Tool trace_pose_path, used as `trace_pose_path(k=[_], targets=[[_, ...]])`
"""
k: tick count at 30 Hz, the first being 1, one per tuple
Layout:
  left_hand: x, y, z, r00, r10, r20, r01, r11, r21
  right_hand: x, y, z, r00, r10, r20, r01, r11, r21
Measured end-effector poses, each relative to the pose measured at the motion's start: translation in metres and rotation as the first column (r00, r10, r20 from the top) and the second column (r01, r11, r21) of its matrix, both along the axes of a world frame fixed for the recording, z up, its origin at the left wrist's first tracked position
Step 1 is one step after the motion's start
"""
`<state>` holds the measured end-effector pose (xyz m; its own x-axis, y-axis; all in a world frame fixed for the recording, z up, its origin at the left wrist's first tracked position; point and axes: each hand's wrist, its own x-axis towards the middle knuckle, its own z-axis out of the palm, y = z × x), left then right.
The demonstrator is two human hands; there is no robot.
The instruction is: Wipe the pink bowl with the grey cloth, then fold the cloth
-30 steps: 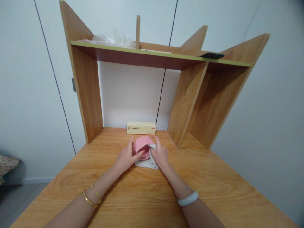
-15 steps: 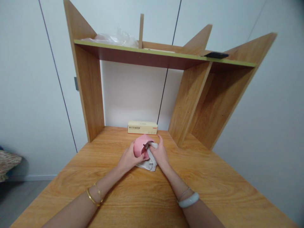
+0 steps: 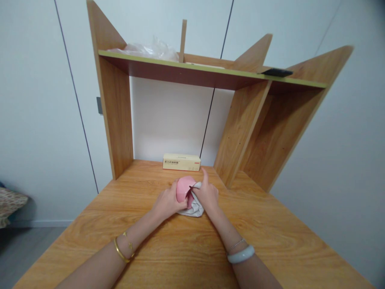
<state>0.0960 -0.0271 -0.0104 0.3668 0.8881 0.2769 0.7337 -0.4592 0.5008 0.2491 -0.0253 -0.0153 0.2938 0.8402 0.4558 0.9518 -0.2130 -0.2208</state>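
Observation:
My left hand (image 3: 167, 202) wraps round a small pink bowl (image 3: 183, 188), tipped on its side over the wooden desk (image 3: 186, 249). My right hand (image 3: 207, 196) grips a grey-white cloth (image 3: 195, 206) and presses it against the bowl's open side, with one finger pointing up. The cloth's loose end hangs down onto the desk under both hands. A gold bangle is on my left wrist and a pale jade bangle on my right.
A long cream box (image 3: 181, 162) lies at the back of the desk against the white wall. A wooden hutch (image 3: 237, 124) rises behind, its shelf carrying crumpled clear plastic (image 3: 147, 49) and a dark flat object (image 3: 277, 72).
The pink bowl has been tipped from lying mouth-down to standing on its side, and my right hand has pushed the cloth into its opening. The view has drifted slightly left.

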Motion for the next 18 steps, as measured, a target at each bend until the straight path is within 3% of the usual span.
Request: trace_pose_path(k=[6, 10, 14, 18], targets=[[0.000, 0.002, -0.003, 0.999, -0.029, -0.014, 0.029, 0.999, 0.040, 0.004, 0.001, -0.004, 0.997, 0.081, 0.006, -0.081, 0.997, -0.017], [-0.005, 0.010, -0.013, 0.994, -0.061, 0.086, 0.053, 0.995, 0.088, 0.008, 0.001, -0.009, 0.987, 0.158, -0.038, -0.157, 0.987, 0.015], [-0.010, 0.019, -0.021, 0.957, -0.078, 0.280, 0.050, 0.993, 0.108, 0.009, 0.006, -0.015, 0.956, 0.194, -0.220, -0.180, 0.980, 0.082], [-0.009, 0.021, -0.026, 0.904, -0.117, 0.412, 0.089, 0.992, 0.087, 0.006, 0.014, -0.025, 0.817, 0.335, -0.469, -0.202, 0.928, 0.312]])
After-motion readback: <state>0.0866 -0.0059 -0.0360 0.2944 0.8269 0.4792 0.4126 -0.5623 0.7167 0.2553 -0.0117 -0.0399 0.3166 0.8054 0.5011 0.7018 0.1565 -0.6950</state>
